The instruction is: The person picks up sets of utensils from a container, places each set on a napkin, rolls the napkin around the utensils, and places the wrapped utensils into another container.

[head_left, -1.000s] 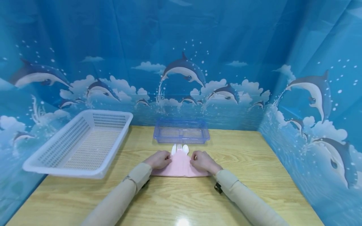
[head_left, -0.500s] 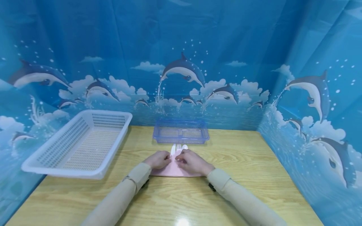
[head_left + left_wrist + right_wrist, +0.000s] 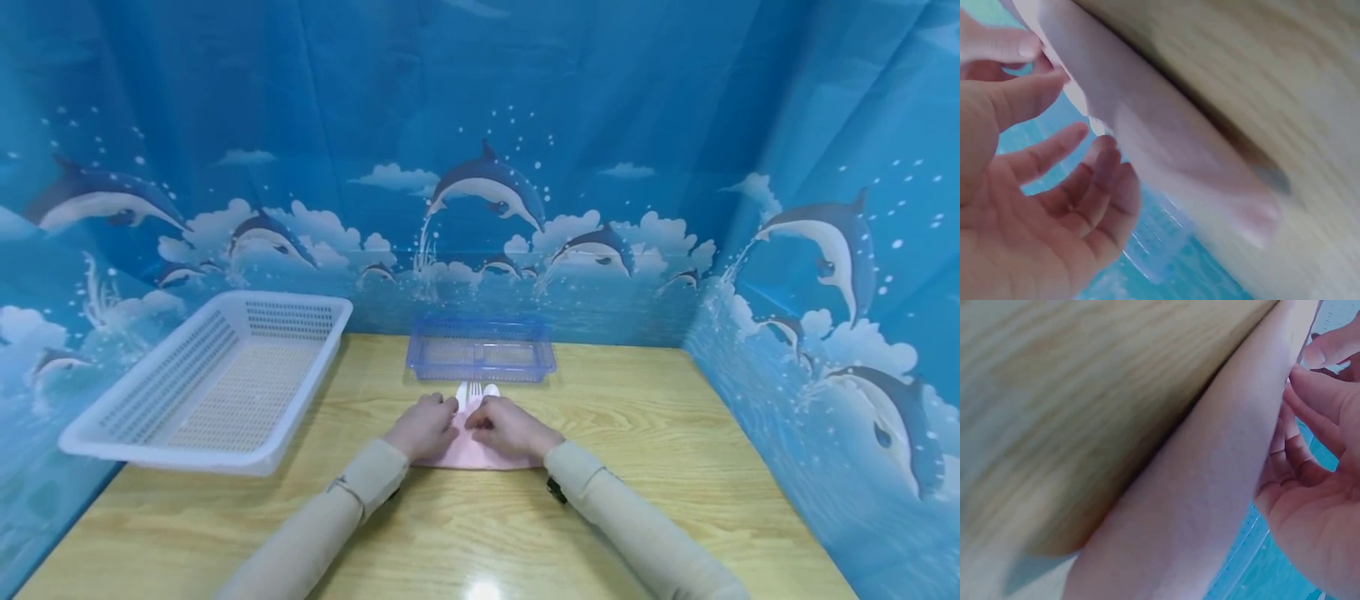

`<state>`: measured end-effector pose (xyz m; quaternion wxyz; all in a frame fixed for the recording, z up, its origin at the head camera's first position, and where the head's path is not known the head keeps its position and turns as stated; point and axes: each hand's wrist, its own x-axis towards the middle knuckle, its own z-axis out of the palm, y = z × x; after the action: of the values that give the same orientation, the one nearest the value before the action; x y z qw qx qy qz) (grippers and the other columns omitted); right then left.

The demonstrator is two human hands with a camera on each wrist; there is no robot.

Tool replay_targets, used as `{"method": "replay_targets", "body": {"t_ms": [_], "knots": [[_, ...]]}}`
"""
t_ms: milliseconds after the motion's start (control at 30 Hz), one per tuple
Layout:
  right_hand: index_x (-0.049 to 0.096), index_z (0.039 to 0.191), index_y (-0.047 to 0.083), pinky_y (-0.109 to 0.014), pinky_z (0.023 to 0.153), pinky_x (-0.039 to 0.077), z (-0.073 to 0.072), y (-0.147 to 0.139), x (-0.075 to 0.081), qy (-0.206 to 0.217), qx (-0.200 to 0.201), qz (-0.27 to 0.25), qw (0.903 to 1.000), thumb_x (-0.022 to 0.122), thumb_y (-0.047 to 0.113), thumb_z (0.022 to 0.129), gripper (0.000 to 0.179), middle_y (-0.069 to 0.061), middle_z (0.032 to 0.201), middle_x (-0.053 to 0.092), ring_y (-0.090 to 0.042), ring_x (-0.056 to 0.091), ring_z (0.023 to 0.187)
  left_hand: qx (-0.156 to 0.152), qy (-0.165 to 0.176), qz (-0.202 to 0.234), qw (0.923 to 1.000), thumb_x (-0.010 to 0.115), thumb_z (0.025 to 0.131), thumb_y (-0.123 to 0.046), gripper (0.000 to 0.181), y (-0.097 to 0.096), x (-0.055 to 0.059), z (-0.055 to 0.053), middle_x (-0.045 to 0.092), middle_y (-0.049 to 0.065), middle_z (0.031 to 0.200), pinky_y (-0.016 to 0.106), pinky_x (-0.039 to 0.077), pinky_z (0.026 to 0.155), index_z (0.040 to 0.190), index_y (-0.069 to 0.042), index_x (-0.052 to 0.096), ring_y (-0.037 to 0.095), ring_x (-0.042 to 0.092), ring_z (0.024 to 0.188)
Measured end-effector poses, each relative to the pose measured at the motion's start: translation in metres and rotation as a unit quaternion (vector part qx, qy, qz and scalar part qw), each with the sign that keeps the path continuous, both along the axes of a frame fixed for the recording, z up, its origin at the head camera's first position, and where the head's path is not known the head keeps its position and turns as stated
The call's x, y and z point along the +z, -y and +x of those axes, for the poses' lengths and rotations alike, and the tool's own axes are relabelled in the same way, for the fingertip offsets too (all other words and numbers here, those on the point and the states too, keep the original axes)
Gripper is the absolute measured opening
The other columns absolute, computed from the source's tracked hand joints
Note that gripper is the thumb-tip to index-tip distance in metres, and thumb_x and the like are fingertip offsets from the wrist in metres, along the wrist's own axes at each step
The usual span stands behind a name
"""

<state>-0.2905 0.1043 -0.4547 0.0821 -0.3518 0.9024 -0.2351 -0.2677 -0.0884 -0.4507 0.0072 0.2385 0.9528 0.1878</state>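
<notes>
Pink cloth [image 3: 467, 455] hides the lower part of the white cutlery [image 3: 476, 392]

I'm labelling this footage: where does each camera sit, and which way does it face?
Head: on the head, facing forward and down at the pink cloth; left hand, right hand and sleeves show.
Left wrist: on that wrist, facing the cloth and backdrop; both hands partly show.
Right wrist: same aim from that wrist; both hands partly show.
Both wrist views share cloth and table.
</notes>
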Motion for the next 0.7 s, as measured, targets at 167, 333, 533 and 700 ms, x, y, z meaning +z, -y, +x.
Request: {"method": "replay_targets", "body": {"t_ms": [167,333,533,700], "knots": [[0.075,0.099,0.014,-0.021,0.076,0.053,-0.007,-0.002,0.000,0.042,0.006,-0.035,0.9985,0.064,0.005,0.091,0.016,0.006,0.087,0.070,-0.006,0.059,0.078,-0.074,-0.061,0.013,0.9953,0.069,0.088,-0.014,0.015,-0.009,0.003,0.008,0.061,0.010,0.089,0.031,0.050,0.067,0.101,-0.007,0.071,0.020,0.054,0.079],[0.074,0.106,0.012,-0.026,0.087,0.053,-0.009,-0.006,0.000,0.068,-0.013,-0.066,0.9954,0.057,-0.009,0.085,0.035,0.003,0.098,0.073,-0.011,0.063,0.091,-0.169,-0.044,0.025,0.9844,0.065,0.092,-0.013,0.013,-0.015,0.001,0.012,0.068,0.011,0.103,0.033,0.055,0.086,0.103,-0.007,0.071,0.022,0.063,0.092],[0.071,0.113,0.005,-0.034,0.093,0.054,-0.012,-0.010,0.002,0.061,-0.019,-0.071,0.9954,0.052,-0.021,0.076,0.048,-0.008,0.111,0.071,-0.020,0.064,0.102,-0.208,-0.055,-0.011,0.9764,0.057,0.098,-0.017,0.018,-0.017,-0.002,0.013,0.065,0.019,0.121,0.048,0.051,0.100,0.111,-0.010,0.069,0.032,0.064,0.109],[0.070,0.110,0.004,-0.032,0.086,0.055,-0.015,-0.019,0.001,0.059,-0.049,-0.064,0.9950,0.060,-0.012,0.082,0.034,-0.005,0.100,0.069,-0.016,0.062,0.091,-0.209,-0.067,-0.058,0.9740,0.054,0.100,-0.024,0.032,-0.016,0.000,0.015,0.064,0.019,0.118,0.042,0.054,0.090,0.130,-0.017,0.063,0.028,0.062,0.102]]}}
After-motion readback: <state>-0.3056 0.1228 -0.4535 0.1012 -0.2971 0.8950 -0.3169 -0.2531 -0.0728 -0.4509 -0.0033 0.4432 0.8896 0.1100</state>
